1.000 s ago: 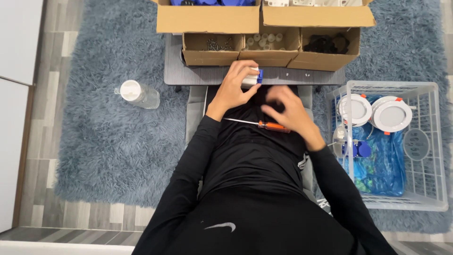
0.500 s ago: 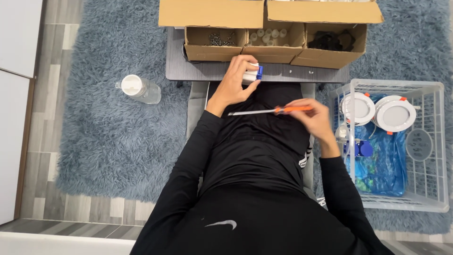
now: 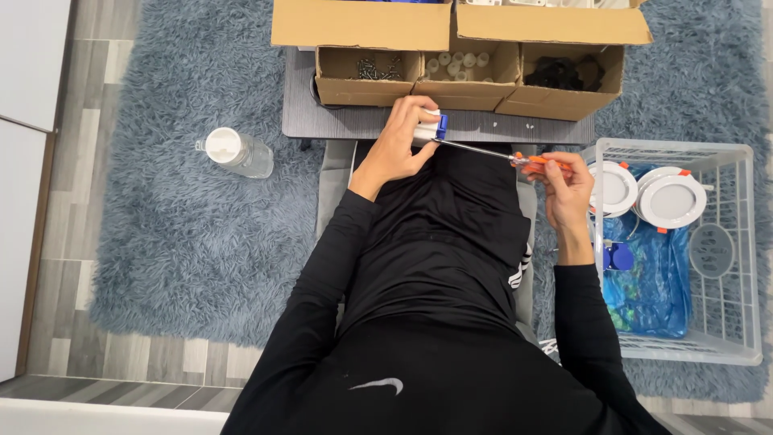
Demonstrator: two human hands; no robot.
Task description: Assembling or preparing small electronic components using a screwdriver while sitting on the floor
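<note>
My left hand (image 3: 400, 145) grips a small white part with a blue piece (image 3: 432, 127), held just in front of the grey table (image 3: 362, 123). My right hand (image 3: 565, 185) holds a screwdriver (image 3: 503, 155) by its orange handle. The thin metal shaft points left and its tip touches the blue piece. Both arms wear black sleeves and reach out over my lap.
Three open cardboard boxes (image 3: 471, 76) of small parts stand on the grey table. A white wire basket (image 3: 725, 266) at right holds round white lamps (image 3: 671, 198) and a blue bag. A clear bottle (image 3: 237, 152) lies on the blue shaggy rug (image 3: 177, 234).
My right hand has swung out to the right with the screwdriver. The shaft now points at the part in my left hand, which stayed nearly still.
</note>
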